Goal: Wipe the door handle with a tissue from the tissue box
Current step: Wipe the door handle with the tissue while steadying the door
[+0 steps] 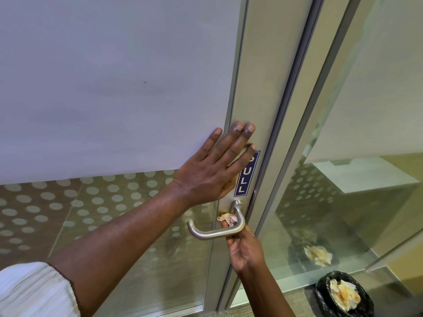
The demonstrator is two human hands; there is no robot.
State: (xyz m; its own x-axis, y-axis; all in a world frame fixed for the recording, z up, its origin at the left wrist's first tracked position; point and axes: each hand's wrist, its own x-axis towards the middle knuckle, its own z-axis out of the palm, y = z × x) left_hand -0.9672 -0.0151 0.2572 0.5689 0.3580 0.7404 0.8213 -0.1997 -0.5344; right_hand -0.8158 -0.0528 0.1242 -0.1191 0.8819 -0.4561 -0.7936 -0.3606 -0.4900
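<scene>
**Tissue wiping at the neck of a lever door handle**

The right hand (243, 247) is reaching up from below, its fingers closed in a pinch on a small crumpled off-white tissue (225, 218), and is pressing that tissue against the brushed-metal, U-shaped lever door handle (217, 232) just beside the bend where the handle is meeting the door. The left hand (216, 167) is lying flat with fingers spread and apart, gripping nothing, its palm bracing the pale grey metal door stile (263, 88) above the handle and partly covering the blue vertical "PULL" sign (246, 177).

The tissue is judged to be light, soft and easily torn, so it is probably best kept bunched between the fingertips; the handle is judged to be stiff, smooth and slippery, and likely to swing down under pressure. The long horizontal bar appears to be offering the freest surface for wiping, while the neck is sitting in a tight gap.

Outward, the frosted glass panel (103, 88) is filling the door's upper left, with dotted glass beneath it. A black-lined waste bin holding crumpled paper (343, 294) is standing on the floor at lower right, well apart from the hands and obstructing nothing. The tissue box is not in view.
</scene>
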